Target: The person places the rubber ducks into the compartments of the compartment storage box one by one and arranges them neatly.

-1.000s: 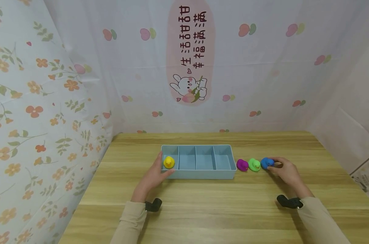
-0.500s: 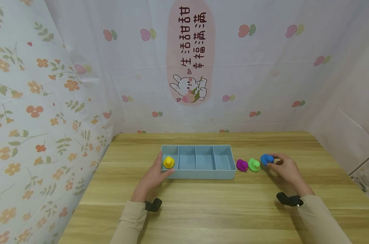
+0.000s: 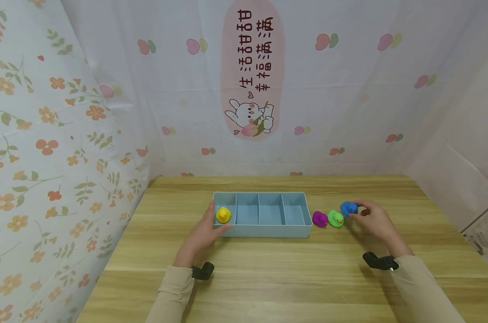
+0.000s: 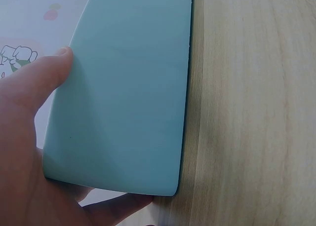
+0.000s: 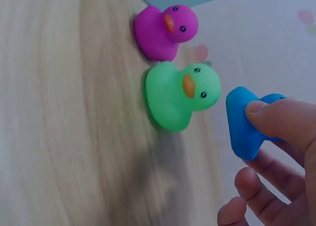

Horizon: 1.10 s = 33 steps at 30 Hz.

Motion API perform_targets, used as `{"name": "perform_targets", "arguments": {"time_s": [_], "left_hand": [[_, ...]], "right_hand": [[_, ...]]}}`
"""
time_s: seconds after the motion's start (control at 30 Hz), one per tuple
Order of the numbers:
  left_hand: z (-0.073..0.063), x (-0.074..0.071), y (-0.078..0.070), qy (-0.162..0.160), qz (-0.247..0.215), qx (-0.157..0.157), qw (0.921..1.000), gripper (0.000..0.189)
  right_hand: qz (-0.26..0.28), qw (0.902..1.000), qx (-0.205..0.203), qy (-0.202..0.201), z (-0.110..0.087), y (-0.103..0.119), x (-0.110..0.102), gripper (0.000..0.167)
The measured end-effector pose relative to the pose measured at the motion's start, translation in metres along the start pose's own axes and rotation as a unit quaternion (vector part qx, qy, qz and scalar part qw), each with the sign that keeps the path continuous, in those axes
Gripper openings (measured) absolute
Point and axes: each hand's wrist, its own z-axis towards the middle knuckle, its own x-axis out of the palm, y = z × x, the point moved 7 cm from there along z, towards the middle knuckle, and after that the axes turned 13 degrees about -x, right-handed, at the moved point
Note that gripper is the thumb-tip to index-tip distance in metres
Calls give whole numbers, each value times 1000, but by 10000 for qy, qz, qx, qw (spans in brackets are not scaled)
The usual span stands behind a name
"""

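My left hand (image 3: 202, 232) grips the left end of a light blue box (image 3: 268, 231) divided into several compartments. Its thumb lies at the front rim, and the box's long wall (image 4: 121, 97) fills much of the left wrist view. A yellow rubber duck (image 3: 223, 215) sits in the leftmost compartment, near that hand. Between thumb and fingers, my right hand (image 3: 377, 220) pinches a blue rubber duck (image 5: 242, 125), raised off the table. Just left of it, a green rubber duck (image 5: 170, 97) and a purple rubber duck (image 5: 155, 33) stand side by side on the tabletop.
The wooden table (image 3: 276, 273) runs back to a printed cloth (image 3: 328, 98) hanging behind it. A flowered cloth (image 3: 62, 179) hangs along the left side. Both wrists carry black camera mounts, such as the right mount (image 3: 379, 261).
My right hand has lifted the blue rubber duck from the table and shifted it slightly left and away from me. The left hand and the box have stayed put.
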Motion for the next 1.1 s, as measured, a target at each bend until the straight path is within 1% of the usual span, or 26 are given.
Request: {"name": "perform_targets", "arguments": {"time_s": [0.23,0.33,0.47,0.53,0.77,0.93,1.1], "left_hand": [[0,1,1,34,37,-38,10000,100],[0,0,0,24,8,9,10000,100],[1,0,1,31,8,24,10000,100],[2,0,2,37,9,24,10000,100],[0,1,3,30,-10,-17,10000,100],[0,1,2,44,-4,-27,10000,100],[0,1,2,29,49,-19,10000,100]], "right_hand": [[-39,9999,-150,-52,6,11,-1,50],[-106,9993,-322,-131,10,18,-1,48],[-45,9985,-507,-209,13,26,0,45],[37,9983,-548,-203,14,30,2,44],[59,9966,-789,-225,19,43,6,42],[37,9961,-857,-186,22,49,7,41],[162,9954,-931,-128,25,54,10,41]]}}
